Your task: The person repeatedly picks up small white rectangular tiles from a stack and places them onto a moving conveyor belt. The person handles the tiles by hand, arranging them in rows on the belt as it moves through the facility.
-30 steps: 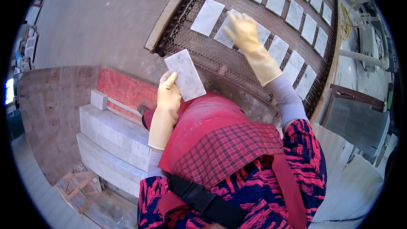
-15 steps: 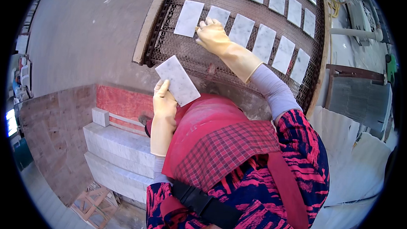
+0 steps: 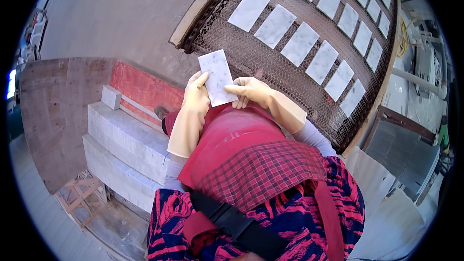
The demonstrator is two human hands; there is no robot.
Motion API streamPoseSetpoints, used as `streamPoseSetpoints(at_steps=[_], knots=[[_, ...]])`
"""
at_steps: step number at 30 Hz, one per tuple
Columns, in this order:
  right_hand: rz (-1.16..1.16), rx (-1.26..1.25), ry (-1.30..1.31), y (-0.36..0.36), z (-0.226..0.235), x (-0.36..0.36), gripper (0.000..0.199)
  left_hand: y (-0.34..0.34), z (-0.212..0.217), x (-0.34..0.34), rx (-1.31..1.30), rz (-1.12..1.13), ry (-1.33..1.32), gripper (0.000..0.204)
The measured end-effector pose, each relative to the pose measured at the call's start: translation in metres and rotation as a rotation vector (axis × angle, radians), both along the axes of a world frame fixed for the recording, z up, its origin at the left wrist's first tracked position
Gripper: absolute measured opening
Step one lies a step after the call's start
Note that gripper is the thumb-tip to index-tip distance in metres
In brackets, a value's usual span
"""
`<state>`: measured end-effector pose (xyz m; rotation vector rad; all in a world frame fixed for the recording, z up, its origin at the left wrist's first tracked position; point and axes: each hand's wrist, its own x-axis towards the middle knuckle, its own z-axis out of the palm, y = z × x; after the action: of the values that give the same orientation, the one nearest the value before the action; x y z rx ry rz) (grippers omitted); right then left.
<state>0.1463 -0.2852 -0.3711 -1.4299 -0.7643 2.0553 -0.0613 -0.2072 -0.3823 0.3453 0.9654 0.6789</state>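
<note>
A white marble tile (image 3: 217, 75) with grey veins is held in front of my red apron, tilted slightly. My left hand (image 3: 197, 91), in a cream rubber glove, grips its left edge with the thumb across the face. On the opposite edge, near the lower right corner, my right hand (image 3: 247, 92) pinches it in a matching glove, thumb on the face; its other fingers are partly behind the tile. Beyond my hands, similar marble tiles (image 3: 274, 25) lie spaced out in rows on a wire mesh conveyor belt (image 3: 251, 58).
Stacked rows of white marble tiles (image 3: 128, 130) stand at my left, with a small block (image 3: 111, 97) on top, beside a red board (image 3: 142, 84) and a brown panel (image 3: 63, 116). A pale rail (image 3: 198, 12) edges the conveyor. Dark sheets (image 3: 403, 142) stand at right.
My right hand has left the tiles on the belt and come back to grip the held tile's right edge. The left hand has turned the tile more upright. The view has shifted.
</note>
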Motion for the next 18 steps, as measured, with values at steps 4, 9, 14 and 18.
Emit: streamPoseSetpoints(at_steps=[4,9,14,18], knots=[[-0.225,-0.056,0.192,-0.006,-0.021,-0.009,0.032,-0.003,0.002,0.000,0.038,-0.080,-0.059,0.037],[-0.385,0.017,0.297,-0.002,-0.043,-0.028,0.032,-0.006,0.012,-0.001,0.103,-0.097,0.026,0.041],[-0.387,-0.016,0.289,0.011,-0.053,-0.045,0.035,-0.010,-0.016,-0.027,0.060,-0.148,-0.079,0.045],[-0.301,-0.061,0.235,0.014,-0.056,-0.053,0.036,-0.009,-0.037,-0.031,-0.008,-0.069,-0.065,0.050]])
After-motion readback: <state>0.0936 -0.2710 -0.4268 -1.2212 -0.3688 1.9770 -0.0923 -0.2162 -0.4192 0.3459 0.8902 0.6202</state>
